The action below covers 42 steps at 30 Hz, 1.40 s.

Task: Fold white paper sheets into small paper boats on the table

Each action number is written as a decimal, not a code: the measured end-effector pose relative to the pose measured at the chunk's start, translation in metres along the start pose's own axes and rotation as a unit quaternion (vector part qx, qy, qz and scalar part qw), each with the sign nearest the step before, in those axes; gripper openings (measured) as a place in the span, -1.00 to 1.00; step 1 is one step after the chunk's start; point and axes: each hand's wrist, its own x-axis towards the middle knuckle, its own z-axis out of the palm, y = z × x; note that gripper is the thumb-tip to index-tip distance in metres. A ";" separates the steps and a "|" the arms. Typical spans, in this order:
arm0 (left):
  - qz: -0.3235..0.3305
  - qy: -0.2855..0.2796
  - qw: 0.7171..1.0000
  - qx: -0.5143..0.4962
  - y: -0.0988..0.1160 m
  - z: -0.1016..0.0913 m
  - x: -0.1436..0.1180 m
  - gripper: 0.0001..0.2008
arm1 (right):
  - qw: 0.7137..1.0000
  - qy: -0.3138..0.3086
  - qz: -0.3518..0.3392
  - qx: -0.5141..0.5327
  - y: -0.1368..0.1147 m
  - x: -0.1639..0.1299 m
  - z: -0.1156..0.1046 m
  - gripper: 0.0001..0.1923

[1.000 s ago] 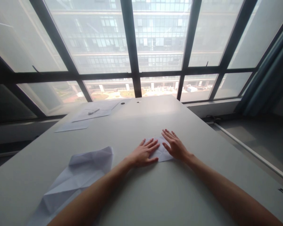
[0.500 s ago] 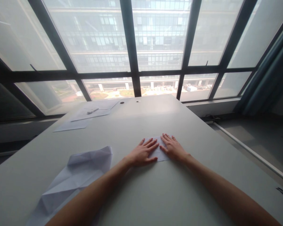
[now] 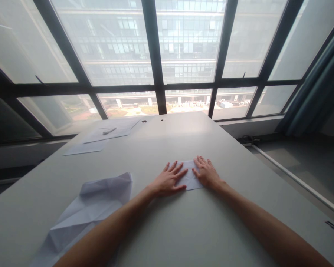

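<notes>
Fingers (image 3: 176,167) of both hands are spread apart and laid flat on a small folded paper (image 3: 188,177), which lies on the surface (image 3: 183,230) between the left hand (image 3: 168,181) and the right hand (image 3: 207,174). Nothing is clamped. The paper is judged light, thin, easily creased and prone to sliding; a free corner or folded edge is best pinched
</notes>
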 end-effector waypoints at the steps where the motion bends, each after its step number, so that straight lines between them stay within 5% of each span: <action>1: 0.000 0.000 1.000 0.000 0.000 0.000 0.000 -0.23 | 1.000 0.006 -0.006 -0.002 -0.001 -0.001 -0.001 -0.39; 9: 0.004 0.007 1.000 -0.004 0.000 0.000 0.000 -0.24 | 0.990 -0.005 -0.138 0.024 -0.002 -0.002 -0.010 -0.49; 17: 0.003 0.007 1.000 0.001 -0.001 0.000 0.000 -0.24 | 0.994 0.004 -0.111 0.016 -0.001 -0.001 -0.004 -0.47; 24: 0.003 0.006 1.000 0.001 -0.001 0.000 -0.001 -0.24 | 0.998 0.060 0.020 -0.027 -0.001 -0.001 0.005 -0.42; 42: 0.004 0.009 1.000 -0.005 -0.001 0.000 0.000 -0.25 | 0.994 0.073 0.063 -0.052 -0.005 -0.007 0.004 -0.42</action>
